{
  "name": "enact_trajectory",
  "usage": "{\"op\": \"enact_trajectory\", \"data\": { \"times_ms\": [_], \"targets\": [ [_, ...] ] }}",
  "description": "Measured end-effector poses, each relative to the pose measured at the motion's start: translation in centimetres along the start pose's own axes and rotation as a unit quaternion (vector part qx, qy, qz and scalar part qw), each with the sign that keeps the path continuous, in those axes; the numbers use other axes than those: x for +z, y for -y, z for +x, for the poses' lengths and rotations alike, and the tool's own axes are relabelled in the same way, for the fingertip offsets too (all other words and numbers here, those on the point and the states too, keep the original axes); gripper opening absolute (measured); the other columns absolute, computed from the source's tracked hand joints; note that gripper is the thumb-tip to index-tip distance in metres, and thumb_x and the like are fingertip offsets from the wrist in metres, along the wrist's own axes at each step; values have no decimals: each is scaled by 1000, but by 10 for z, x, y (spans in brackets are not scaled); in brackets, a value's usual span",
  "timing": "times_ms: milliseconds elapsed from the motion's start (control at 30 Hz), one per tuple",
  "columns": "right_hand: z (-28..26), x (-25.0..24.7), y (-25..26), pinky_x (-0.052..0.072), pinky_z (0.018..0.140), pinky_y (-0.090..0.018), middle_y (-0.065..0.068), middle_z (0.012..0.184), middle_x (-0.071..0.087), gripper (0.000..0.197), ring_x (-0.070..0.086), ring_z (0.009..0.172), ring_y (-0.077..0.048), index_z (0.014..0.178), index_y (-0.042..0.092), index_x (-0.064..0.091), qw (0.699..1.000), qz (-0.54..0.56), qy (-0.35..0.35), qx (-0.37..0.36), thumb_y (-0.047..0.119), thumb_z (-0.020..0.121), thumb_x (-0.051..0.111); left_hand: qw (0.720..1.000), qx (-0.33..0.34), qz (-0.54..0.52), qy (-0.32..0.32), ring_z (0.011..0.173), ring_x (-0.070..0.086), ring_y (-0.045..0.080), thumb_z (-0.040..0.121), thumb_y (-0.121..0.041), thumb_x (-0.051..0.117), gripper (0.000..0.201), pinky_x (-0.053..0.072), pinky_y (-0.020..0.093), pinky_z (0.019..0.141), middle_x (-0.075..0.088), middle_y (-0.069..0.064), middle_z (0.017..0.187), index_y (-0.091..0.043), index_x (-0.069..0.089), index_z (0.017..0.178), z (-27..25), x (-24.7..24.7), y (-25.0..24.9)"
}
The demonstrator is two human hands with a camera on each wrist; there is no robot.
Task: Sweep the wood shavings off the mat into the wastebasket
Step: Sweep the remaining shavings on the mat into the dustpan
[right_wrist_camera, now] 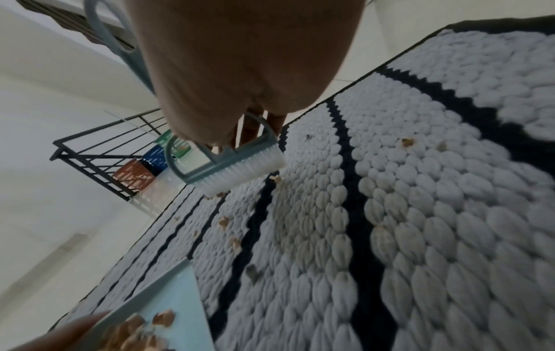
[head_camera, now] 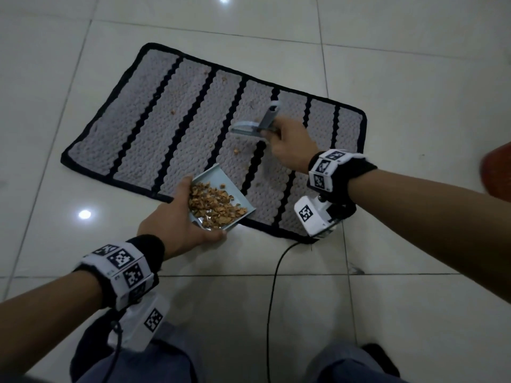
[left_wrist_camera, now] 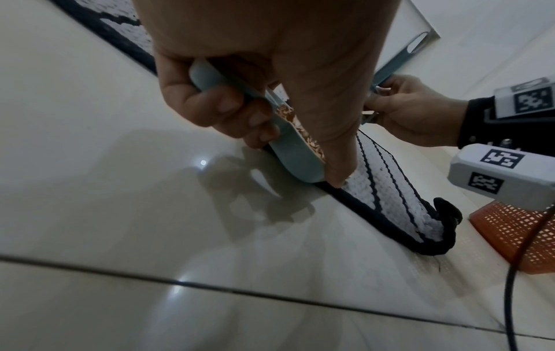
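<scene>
Nearest, the left hand (head_camera: 177, 222) grips a pale blue dustpan (head_camera: 235, 199) heaped with wood shavings (head_camera: 214, 205) at the striped mat's (head_camera: 166, 120) near edge, while farther in the right hand (head_camera: 290, 145) clasps a small brush (right_wrist_camera: 240, 166) above scattered shavings, orange wastebasket (left_wrist_camera: 510, 232) off right.

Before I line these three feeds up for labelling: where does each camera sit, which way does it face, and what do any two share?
Head: worn on the head, looking down at the striped mat; both forearms, left hand on the dustpan, right hand on the brush, knees.
Left wrist: under the left hand, facing along the floor; fingers grip the dustpan; orange wastebasket beyond.
Right wrist: under the right hand, facing across the mat; brush bristles among shavings.
Shared: all three show mat and dustpan.
</scene>
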State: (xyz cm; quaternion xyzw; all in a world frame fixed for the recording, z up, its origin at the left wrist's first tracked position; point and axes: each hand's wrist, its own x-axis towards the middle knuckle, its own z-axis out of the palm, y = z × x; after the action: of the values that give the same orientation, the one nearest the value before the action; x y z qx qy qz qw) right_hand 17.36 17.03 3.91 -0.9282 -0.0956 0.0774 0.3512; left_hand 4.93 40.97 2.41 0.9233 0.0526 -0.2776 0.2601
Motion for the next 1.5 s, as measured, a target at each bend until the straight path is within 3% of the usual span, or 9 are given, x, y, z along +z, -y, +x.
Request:
{"op": "enact_trajectory", "data": {
  "times_ms": [167,333,400,500,667,767,900,1167,1500],
  "targets": [
    [-9,12,2,53,80,-43,-17,98,70,24,63,90,-33,103,3,66,998,-26,43,-40,1,87,49,1000,0,-4,-11,114,60,30,58,-69,79,127,51,37,92,55,5,138,-33,2,152,-1,1,-2],
    [-36,10,-3,53,73,-29,-2,93,69,8,62,84,-16,95,8,66,996,7,81,-26,6,89,61,1000,-1,11,-8,117,59,29,58,-73,76,130,51,38,95,52,6,141,-31,-1,154,6,-6,4],
    [-42,4,-3,44,72,-15,2,96,64,13,57,84,-9,103,9,64,997,61,53,19,9,96,52,1000,10,25,-7,115,60,29,56,-75,75,131,51,40,94,53,5,140,-32,-1,153,12,-11,5],
    [-39,-6,-8,37,64,-13,7,87,58,18,51,74,-4,111,11,61,995,79,-36,53,12,100,47,999,22,31,-6,113,60,28,52,-79,74,132,52,42,93,53,2,140,-36,-1,151,21,-19,4],
    [-15,-12,-25,41,59,-30,-7,86,60,26,52,66,-19,122,13,56,981,39,-153,110,14,100,42,999,25,25,-5,119,57,29,54,-73,78,131,49,38,96,48,2,146,-32,2,153,26,-21,-1],
    [-16,-1,-22,33,56,-26,-6,81,55,18,44,57,-12,108,8,57,986,6,-126,109,11,98,42,1000,19,12,-12,124,54,28,56,-69,81,131,46,38,101,45,2,148,-30,4,154,22,-17,-1],
    [-46,29,-9,40,65,-31,-13,93,60,18,54,78,-26,106,4,57,992,-11,-108,62,13,96,45,1000,13,-6,-24,125,53,27,56,-65,83,128,46,41,102,46,2,146,-30,8,154,19,-12,-1],
    [-83,55,17,33,71,-30,-11,94,52,17,50,85,-26,109,2,53,991,42,-106,76,8,96,45,1000,6,14,-17,122,54,29,55,-68,82,130,48,43,99,48,6,144,-31,6,153,19,-10,2],
    [-111,68,27,37,82,-25,-11,105,59,23,49,92,-21,115,4,57,995,27,26,-94,6,97,43,1000,10,-2,-18,120,56,29,55,-66,82,131,49,42,97,51,5,141,-32,3,153,19,-8,4]
  ]
}}
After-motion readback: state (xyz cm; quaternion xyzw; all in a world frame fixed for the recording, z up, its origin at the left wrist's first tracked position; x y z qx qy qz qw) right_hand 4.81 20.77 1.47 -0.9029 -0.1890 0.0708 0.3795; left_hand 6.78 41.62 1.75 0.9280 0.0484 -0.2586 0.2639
